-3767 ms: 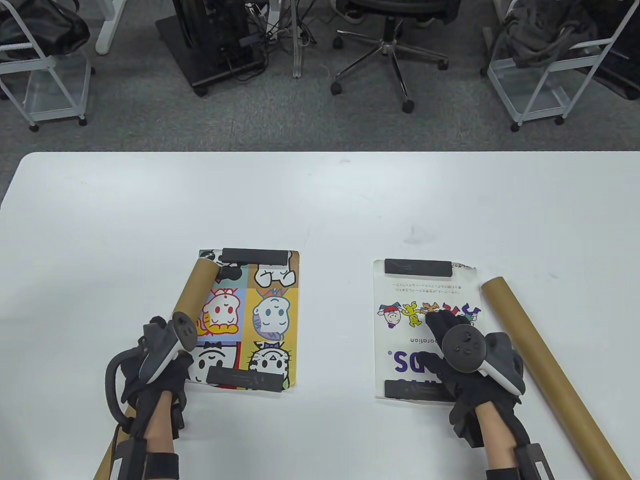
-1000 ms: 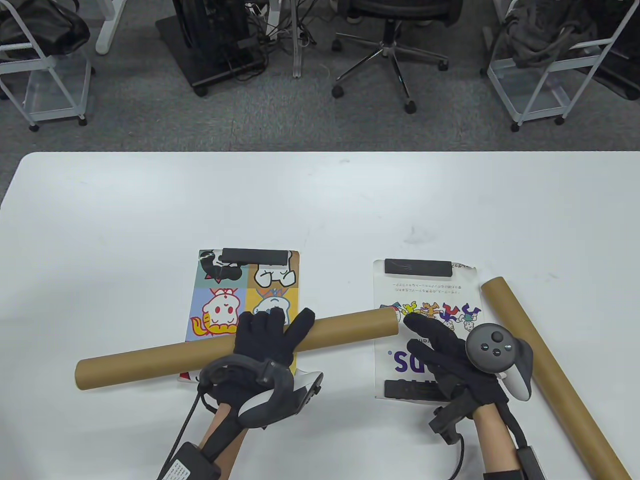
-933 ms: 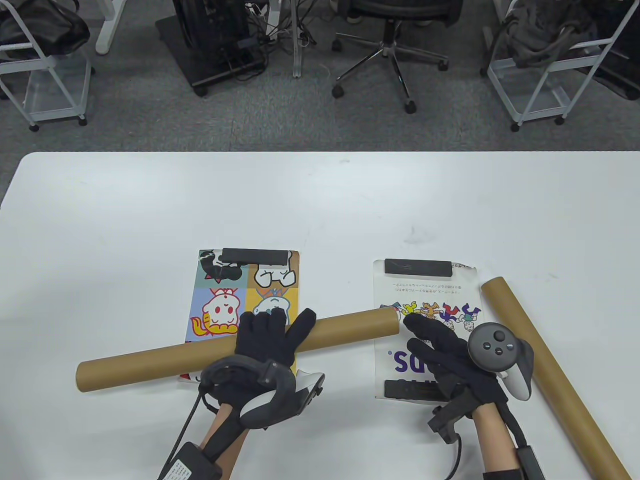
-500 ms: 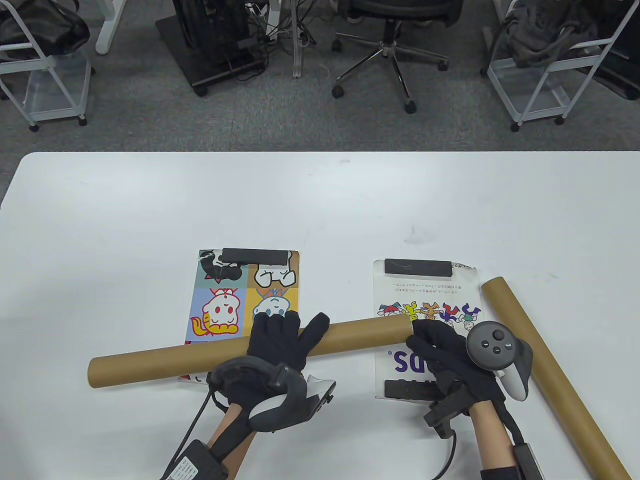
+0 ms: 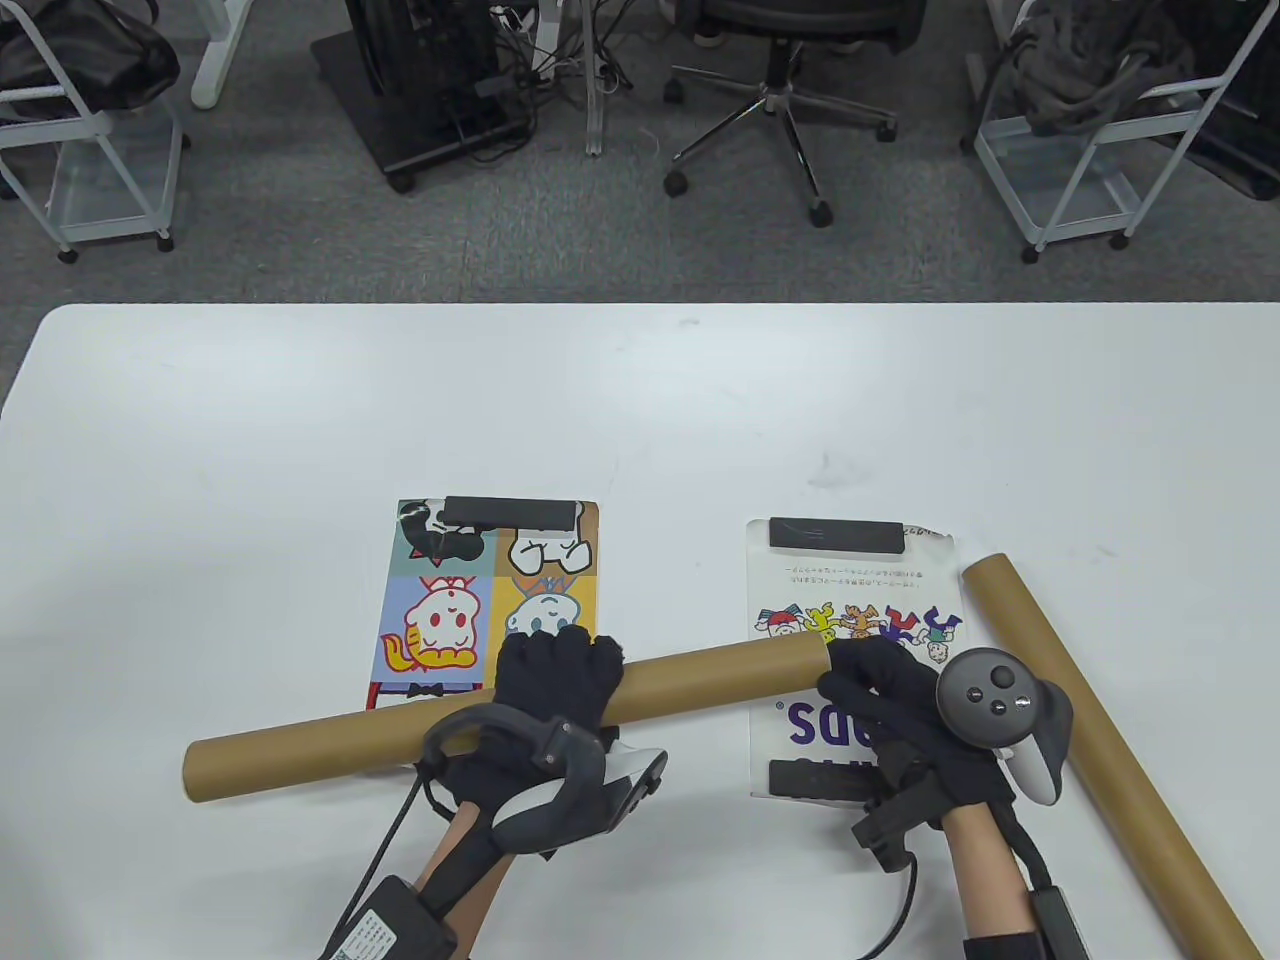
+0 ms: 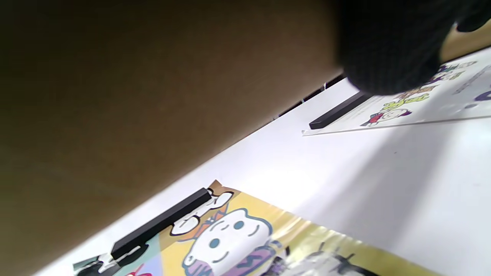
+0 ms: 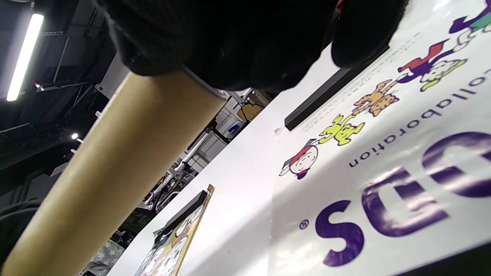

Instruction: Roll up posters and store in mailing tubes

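Since 3.8 s ago, mailing tube [image 5: 400, 725] has left the cartoon poster's left edge and now crosses the front of the table [image 5: 640, 400] nearly level, right end slightly farther from the person. Largest first: tube spans from left of cartoon poster [image 5: 530, 590] to the left edge of white poster [image 5: 850, 600]. Second tube [image 5: 1100, 740] lies diagonally, just beside the white poster's right edge. Both posters lie flat, each with black bars [image 5: 512, 513] at near and far edges. Left hand [image 5: 545, 690] grips the tube mid-length, fingers curled over its top, thumb now tucked in. Right hand [image 5: 905, 705] has fingers closed on the tube's right end; wrist view shows them capping the opening.
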Demonstrator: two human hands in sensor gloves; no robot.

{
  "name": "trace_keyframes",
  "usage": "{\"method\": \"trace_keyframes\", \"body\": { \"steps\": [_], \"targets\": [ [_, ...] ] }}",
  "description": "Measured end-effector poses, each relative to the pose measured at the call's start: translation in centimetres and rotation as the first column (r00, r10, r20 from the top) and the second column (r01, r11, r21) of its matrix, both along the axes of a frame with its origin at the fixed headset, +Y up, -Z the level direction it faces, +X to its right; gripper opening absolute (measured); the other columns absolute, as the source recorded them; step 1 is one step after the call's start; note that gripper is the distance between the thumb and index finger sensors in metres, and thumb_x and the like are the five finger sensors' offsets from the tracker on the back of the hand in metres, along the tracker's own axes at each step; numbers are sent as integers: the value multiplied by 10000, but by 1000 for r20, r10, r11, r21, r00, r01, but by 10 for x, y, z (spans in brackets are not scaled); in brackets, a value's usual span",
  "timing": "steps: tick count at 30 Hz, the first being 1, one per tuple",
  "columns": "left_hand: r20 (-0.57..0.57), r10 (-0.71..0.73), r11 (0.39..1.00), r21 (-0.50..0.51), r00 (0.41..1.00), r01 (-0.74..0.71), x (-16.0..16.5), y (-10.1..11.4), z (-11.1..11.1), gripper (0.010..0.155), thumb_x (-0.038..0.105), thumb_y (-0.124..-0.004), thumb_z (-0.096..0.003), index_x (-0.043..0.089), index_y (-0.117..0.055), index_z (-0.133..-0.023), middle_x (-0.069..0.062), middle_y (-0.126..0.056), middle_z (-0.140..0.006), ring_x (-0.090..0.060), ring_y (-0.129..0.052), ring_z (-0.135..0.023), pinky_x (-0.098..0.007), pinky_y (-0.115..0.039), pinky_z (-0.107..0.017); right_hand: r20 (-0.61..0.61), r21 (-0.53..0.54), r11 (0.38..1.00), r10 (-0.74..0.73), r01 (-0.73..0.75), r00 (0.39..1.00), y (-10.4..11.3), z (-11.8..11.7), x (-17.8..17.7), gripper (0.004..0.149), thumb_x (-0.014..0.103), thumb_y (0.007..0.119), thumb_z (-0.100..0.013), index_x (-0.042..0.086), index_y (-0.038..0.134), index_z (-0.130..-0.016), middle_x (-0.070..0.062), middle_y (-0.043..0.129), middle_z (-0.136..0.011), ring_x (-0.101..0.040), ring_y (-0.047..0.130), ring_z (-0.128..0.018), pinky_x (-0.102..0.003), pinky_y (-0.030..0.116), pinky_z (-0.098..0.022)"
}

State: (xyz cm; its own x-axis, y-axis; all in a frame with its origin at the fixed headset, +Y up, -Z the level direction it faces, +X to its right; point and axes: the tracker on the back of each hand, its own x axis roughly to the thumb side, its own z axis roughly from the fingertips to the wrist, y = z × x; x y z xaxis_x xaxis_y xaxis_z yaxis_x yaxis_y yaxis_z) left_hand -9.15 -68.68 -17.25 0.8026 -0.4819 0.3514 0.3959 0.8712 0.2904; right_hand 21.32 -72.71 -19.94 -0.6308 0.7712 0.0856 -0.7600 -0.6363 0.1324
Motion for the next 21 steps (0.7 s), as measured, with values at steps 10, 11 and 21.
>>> {"method": "trace_keyframes", "body": {
  "steps": [10,11,21],
  "targets": [
    [-4,-40,999,-23,999,40,-1,-2,-2,842,586,-777,-416,288,-447,-1131,28,-826,-1011,-236,-963,-850,-555,-740,-770,-20,-12,1000,20,-20,1000,1,3,-4,497,449,685,-489,176,738,-902,-160,813,-926,-435,818,-778,-732,572,-663],
    [3,-54,998,-26,999,54,-1,-3,-1,848,567,-774,-432,275,-417,-1143,13,-801,-1037,-245,-943,-878,-561,-726,-776,-2,-11,1000,22,-22,1000,1,3,-3,474,444,670,-498,178,753,-882,-155,828,-908,-430,829,-761,-728,577,-662],
    [27,3,1000,-12,1000,-2,-4,3,1,929,540,-865,-386,154,-532,-1162,-53,-780,-1070,-255,-915,-885,-562,-739,-767,37,25,999,-25,24,999,4,4,3,405,362,761,-500,198,765,-870,-123,847,-873,-384,859,-722,-699,615,-659]
  ]
}}
